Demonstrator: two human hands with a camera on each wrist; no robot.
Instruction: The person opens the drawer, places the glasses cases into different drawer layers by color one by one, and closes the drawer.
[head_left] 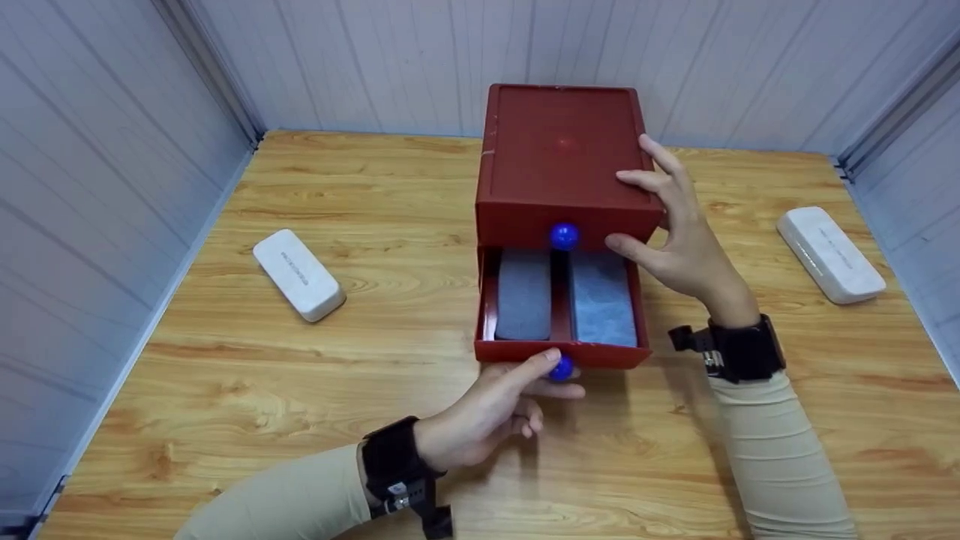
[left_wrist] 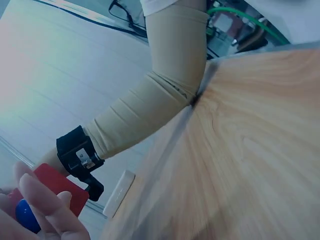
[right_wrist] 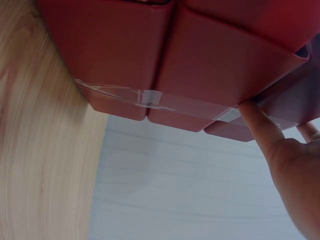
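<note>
A red drawer cabinet (head_left: 566,150) stands near the back wall, with a blue knob (head_left: 564,236) on its closed top drawer. Below, a drawer (head_left: 487,351) is pulled out toward the person. Inside lie two long grey-blue blocks (head_left: 524,296) side by side. My left hand (head_left: 487,416) holds this drawer's blue knob (head_left: 560,368), thumb on top and fingers beneath. At the cabinet's front right corner, my right hand (head_left: 686,240) grips the casing. Its fingers reach over the top, and the thumb rests on the front. Clear tape joins the stacked red sections (right_wrist: 200,65) in the right wrist view.
To the left on the wooden table (head_left: 360,300) is a white rounded case (head_left: 298,275) with lettering. A similar white case (head_left: 831,255) lies at the far right. Pale panel walls (head_left: 375,67) border the table at the back and both sides.
</note>
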